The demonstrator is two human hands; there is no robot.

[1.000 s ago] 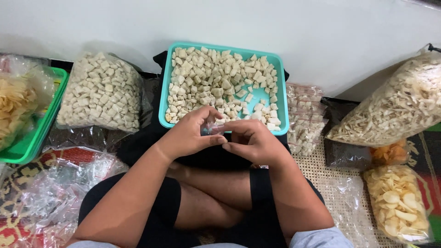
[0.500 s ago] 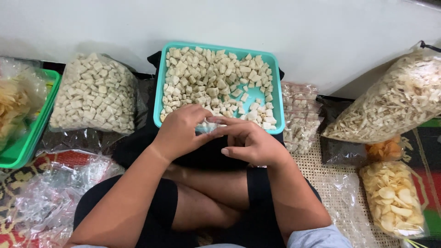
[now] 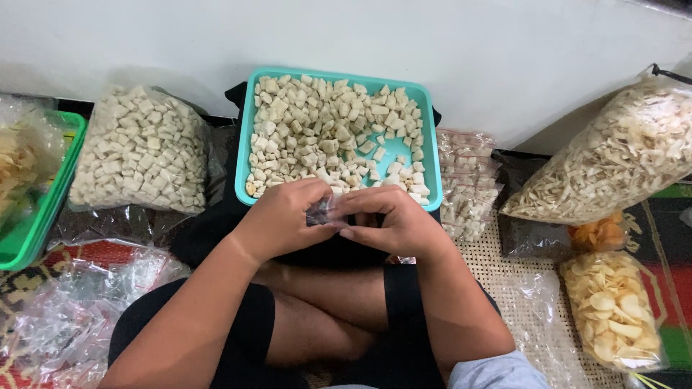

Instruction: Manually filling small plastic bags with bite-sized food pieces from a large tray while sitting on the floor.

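Left hand (image 3: 280,220), right hand (image 3: 398,225): both pinching small clear crinkly bag (image 3: 322,210) | teal plastic tray (image 3: 246,130): pale chunky cubes (image 3: 317,130)

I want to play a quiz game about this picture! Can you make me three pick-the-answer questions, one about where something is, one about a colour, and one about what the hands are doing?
1. Where is the big bag of pale cubes?
A. Left of the tray
B. Right of the tray
C. On the person's lap

2. What colour is the tray holding the loose cubes?
A. Red
B. Teal
C. Yellow

3. What are the left hand and right hand doing?
A. Resting flat on the floor
B. Pinching a small clear bag between them
C. Lifting the tray

Answers:
1. A, since the bag lies on the floor to the tray's left.
2. B, since its rim is blue-green.
3. B, since both hands meet at the tray's near edge with clear plastic between the fingers.
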